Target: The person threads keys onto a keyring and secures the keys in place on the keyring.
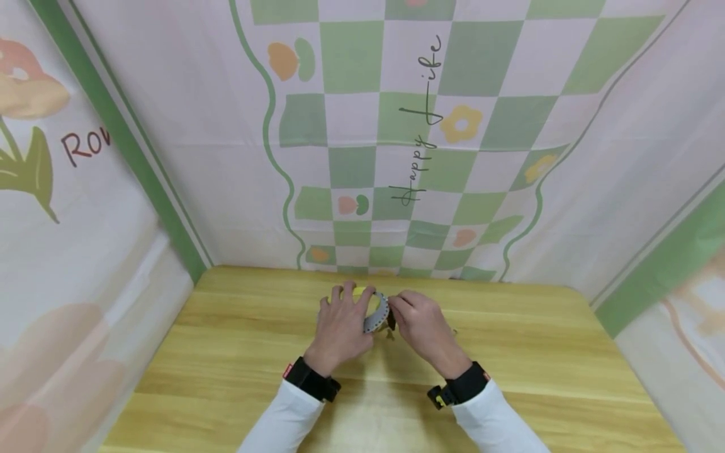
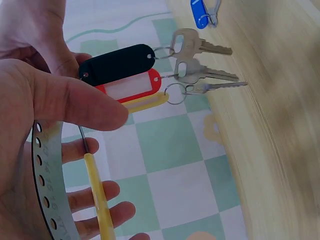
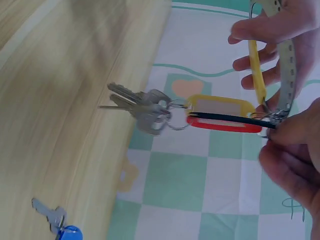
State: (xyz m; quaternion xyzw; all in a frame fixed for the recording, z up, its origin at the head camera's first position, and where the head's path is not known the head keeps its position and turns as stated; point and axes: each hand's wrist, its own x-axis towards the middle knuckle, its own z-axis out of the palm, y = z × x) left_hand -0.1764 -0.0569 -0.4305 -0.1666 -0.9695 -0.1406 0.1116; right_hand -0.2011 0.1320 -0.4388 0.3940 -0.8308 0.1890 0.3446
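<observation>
My left hand grips a large grey numbered key-holder ring with holes along its band. A yellow handle-like bar runs across that ring. Beside it, my right hand pinches the end of a black key tag close to the band. Against the black tag hang a red key tag and a yellow key tag. Metal keys dangle from these tags on small split rings. The fingertips of my right hand hide where the tags join the ring.
A blue key tag with a key lies on the wooden table, to the right of my hands. Behind the table's far edge hangs a green and white checked cloth. Printed cloth also stands at both sides.
</observation>
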